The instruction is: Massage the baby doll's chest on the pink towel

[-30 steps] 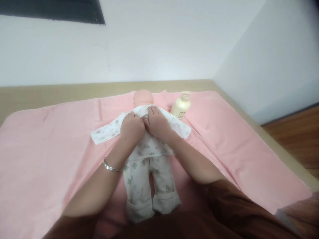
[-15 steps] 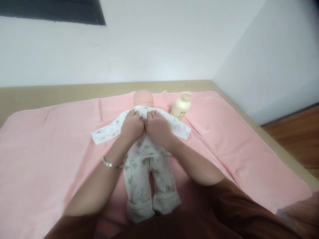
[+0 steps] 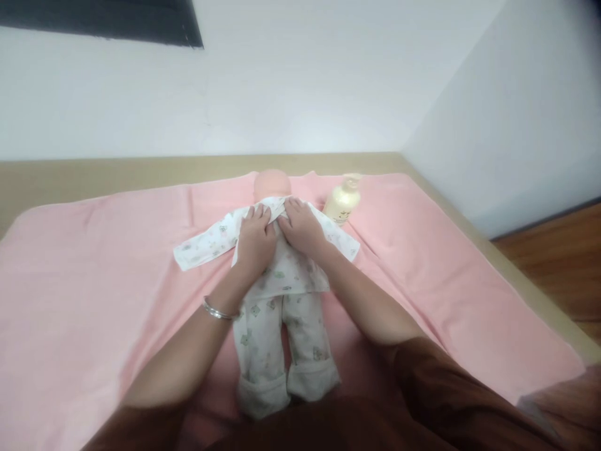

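Observation:
A baby doll, its bare head (image 3: 272, 184) toward the wall, lies on a pink blanket, dressed in a white patterned shirt (image 3: 286, 279) and matching trousers (image 3: 263, 332) with turned-up cuffs. My left hand (image 3: 256, 238) rests on the left side of the shirt's chest, fingers stretched out and lying on the cloth. On the right side of the chest lies my right hand (image 3: 303, 228), its fingers also extended near the collar. Between them the shirt's front edges overlap below the neck. Both sleeves spread outward, and no doll hands show at their ends.
A pale yellow pump bottle (image 3: 342, 200) stands on the pink blanket (image 3: 94, 282), right of the doll's head. The blanket covers a beige padded surface (image 3: 141, 170) whose far edge meets a white wall (image 3: 305, 75). Wooden floor (image 3: 558, 250) shows at the right.
Both hands were bunched together at the middle of the chest, fingers curled at the shirt front. Now they are slightly apart, with fingers laid out on the cloth near the collar.

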{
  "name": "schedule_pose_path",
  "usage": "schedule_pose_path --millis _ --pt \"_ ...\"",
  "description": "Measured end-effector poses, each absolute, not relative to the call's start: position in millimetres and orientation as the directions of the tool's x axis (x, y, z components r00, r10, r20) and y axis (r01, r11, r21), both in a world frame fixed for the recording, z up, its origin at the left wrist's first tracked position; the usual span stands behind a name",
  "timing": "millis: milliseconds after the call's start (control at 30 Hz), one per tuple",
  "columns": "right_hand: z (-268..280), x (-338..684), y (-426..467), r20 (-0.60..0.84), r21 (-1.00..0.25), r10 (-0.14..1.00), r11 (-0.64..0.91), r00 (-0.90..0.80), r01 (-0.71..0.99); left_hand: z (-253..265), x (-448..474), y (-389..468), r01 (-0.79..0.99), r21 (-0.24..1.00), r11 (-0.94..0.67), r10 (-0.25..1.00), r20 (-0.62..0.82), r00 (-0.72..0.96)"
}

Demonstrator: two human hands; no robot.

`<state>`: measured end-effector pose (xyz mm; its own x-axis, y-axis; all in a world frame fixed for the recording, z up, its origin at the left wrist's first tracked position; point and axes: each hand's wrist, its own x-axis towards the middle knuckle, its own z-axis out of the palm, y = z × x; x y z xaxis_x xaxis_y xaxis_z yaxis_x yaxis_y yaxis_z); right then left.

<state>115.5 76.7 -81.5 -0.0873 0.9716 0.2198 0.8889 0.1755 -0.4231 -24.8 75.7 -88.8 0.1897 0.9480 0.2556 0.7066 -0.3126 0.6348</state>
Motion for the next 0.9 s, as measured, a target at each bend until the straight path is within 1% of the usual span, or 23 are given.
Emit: schedule_pose_path --millis 200,367,500,633,733,800,900 --pt "-82 100 64 0.302 -0.362 0.952 0.154 -0.041 0.919 -87 -28 83 0.665 0.704 -0.25 0.967 0.216 0.135" --pt "-90 93 55 0.377 -0.311 0.922 0.216 -0.089 0.926 -92 -32 92 0.64 0.73 -0.24 0.969 0.215 0.119" --pt "-89 94 58 0.338 -0.347 0.939 0.184 -0.06 0.92 -93 -31 95 0.686 0.692 -0.224 0.973 0.192 0.125" --pt "-83 103 69 0.254 -0.409 0.967 0.142 -0.037 0.902 -86 -25 81 0.754 0.591 -0.286 0.957 0.212 0.197" --pt "-78 112 76 0.205 -0.423 0.976 0.16 -0.078 0.892 -79 -20 65 0.794 0.517 -0.322 0.944 0.244 0.223" --pt "-74 115 76 0.192 -0.409 0.976 0.179 -0.108 0.895 -76 -18 59 0.802 0.504 -0.321 0.942 0.258 0.215" --pt "-70 113 68 0.189 -0.368 0.973 0.196 -0.133 0.909 -76 -21 63 0.781 0.548 -0.301 0.95 0.241 0.197"
